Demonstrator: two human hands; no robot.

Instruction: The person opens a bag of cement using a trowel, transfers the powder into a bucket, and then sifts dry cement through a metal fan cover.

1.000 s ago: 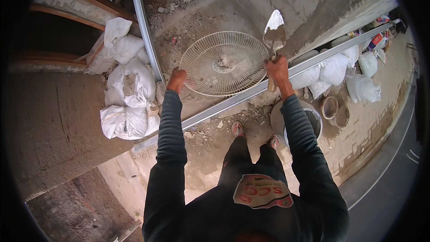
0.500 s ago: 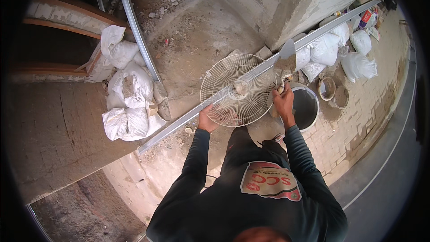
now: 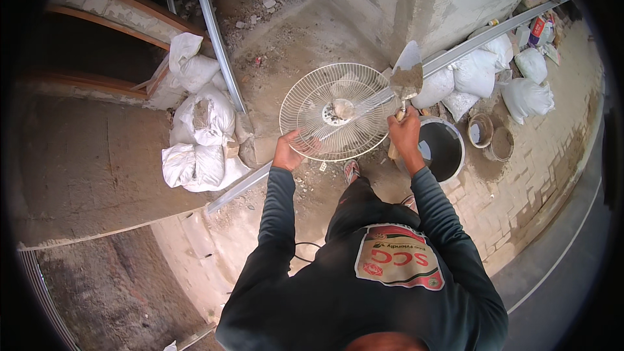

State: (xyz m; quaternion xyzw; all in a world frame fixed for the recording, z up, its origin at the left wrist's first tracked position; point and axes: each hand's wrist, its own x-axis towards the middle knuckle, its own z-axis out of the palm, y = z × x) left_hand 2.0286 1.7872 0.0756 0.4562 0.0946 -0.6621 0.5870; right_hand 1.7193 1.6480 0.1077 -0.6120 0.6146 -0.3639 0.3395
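A round white wire fan guard (image 3: 302, 101) hangs tilted in front of me. My left hand (image 3: 286, 151) grips its near left rim, fingers partly behind the wires. A greyish lump (image 3: 342, 111) sits on its central hub. At the guard's right rim, my right hand (image 3: 407, 133) is closed round the handle of a trowel (image 3: 408, 58). Grey mortar (image 3: 407, 80) lies on the lower part of the trowel's blade, which points away from me. Just below that hand a large bucket (image 3: 462, 161) stands with a dark interior.
A long metal channel (image 3: 455, 54) runs diagonally behind the guard. White sacks (image 3: 203, 116) are piled at left, more sacks (image 3: 473, 71) at right beside a concrete column (image 3: 422, 6). Two small tubs (image 3: 492, 131) stand right of the bucket. Rubble (image 3: 260, 10) lies farther back.
The guard has shifted left and away from me with my left hand. The trowel has swung from leaning right to pointing more straight ahead. One shoe now shows beneath the guard.
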